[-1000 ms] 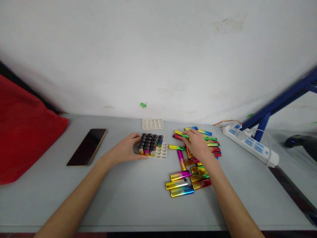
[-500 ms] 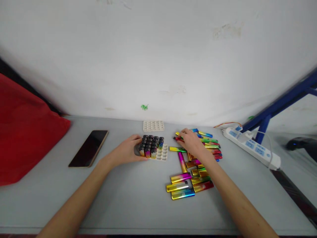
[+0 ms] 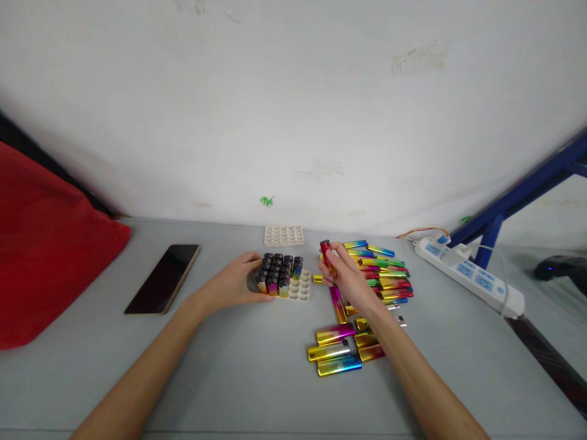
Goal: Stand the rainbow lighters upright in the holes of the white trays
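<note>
Red lighter pinched near-upright in right hand, just left of loose lighter pile. Left hand clasps left edge of white tray between the hands; standing lighters fill the tray's left part

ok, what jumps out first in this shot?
The heap of rainbow lighters on the grey table, right of centre, with the right hand holding a red lighter upright at its left edge. Beside it, the left hand holds a white tray partly filled with standing lighters. A big red bag fills the far left.
</note>
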Action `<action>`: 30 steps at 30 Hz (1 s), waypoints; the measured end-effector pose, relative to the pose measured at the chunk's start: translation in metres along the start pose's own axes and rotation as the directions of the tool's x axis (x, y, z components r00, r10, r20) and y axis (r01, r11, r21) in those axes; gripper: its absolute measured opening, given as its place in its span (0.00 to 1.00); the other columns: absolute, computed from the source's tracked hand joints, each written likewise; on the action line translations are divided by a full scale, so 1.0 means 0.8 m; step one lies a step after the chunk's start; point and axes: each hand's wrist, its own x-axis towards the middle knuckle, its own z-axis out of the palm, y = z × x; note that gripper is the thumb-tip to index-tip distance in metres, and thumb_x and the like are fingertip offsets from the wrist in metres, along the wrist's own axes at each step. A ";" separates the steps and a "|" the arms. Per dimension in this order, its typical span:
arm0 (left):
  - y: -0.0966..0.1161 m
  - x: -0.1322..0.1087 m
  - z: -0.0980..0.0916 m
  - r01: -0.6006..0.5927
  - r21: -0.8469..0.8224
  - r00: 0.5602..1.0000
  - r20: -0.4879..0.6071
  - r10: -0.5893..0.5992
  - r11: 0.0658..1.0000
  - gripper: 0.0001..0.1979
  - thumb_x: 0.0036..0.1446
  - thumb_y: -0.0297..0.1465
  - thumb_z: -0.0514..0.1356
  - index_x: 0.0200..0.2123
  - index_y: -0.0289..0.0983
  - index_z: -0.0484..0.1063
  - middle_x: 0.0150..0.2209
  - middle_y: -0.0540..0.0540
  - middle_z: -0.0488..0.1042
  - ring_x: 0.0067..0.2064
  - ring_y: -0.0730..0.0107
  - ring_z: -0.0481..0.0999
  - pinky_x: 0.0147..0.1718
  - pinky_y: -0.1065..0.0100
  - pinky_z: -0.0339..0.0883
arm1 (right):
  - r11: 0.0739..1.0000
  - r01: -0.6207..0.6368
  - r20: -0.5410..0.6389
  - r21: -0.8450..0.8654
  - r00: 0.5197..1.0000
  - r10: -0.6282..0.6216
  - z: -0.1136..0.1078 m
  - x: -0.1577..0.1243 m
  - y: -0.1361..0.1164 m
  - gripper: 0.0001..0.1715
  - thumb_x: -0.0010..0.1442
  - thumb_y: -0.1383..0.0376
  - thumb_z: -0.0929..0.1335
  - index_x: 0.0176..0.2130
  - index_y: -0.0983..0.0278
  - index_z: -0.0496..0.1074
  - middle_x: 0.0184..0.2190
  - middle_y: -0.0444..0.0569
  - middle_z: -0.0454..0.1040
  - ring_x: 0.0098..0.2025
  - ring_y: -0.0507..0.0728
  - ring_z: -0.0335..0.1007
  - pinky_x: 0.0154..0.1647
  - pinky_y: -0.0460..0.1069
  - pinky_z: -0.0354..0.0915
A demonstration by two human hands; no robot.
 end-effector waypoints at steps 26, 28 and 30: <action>0.002 0.000 -0.001 0.000 0.020 1.000 0.012 0.000 1.000 0.30 0.48 0.55 0.78 0.46 0.40 0.82 0.54 0.39 0.80 0.57 0.40 0.81 0.64 0.44 0.77 | 0.971 -0.234 -0.068 0.052 0.969 0.238 0.037 -0.016 0.035 0.43 0.62 0.24 0.66 0.28 0.59 0.69 0.20 0.37 0.56 0.21 0.50 0.45 0.21 0.47 0.46; 0.002 0.000 -0.001 -0.002 0.019 1.000 0.017 0.002 1.000 0.30 0.48 0.55 0.78 0.46 0.40 0.82 0.54 0.39 0.80 0.57 0.40 0.81 0.64 0.44 0.77 | 0.993 -0.114 -0.069 -0.005 0.991 0.114 0.035 -0.020 0.035 0.42 0.67 0.25 0.65 0.35 0.60 0.74 0.24 0.41 0.64 0.24 0.52 0.55 0.24 0.48 0.55; 0.003 0.000 -0.002 0.001 0.018 1.000 0.021 -0.001 1.000 0.30 0.48 0.55 0.79 0.46 0.41 0.82 0.54 0.38 0.81 0.57 0.39 0.81 0.64 0.44 0.77 | 0.994 -0.002 -0.057 -0.109 0.998 -0.005 0.031 -0.024 0.033 0.39 0.73 0.29 0.63 0.42 0.59 0.77 0.30 0.44 0.70 0.28 0.55 0.65 0.29 0.50 0.65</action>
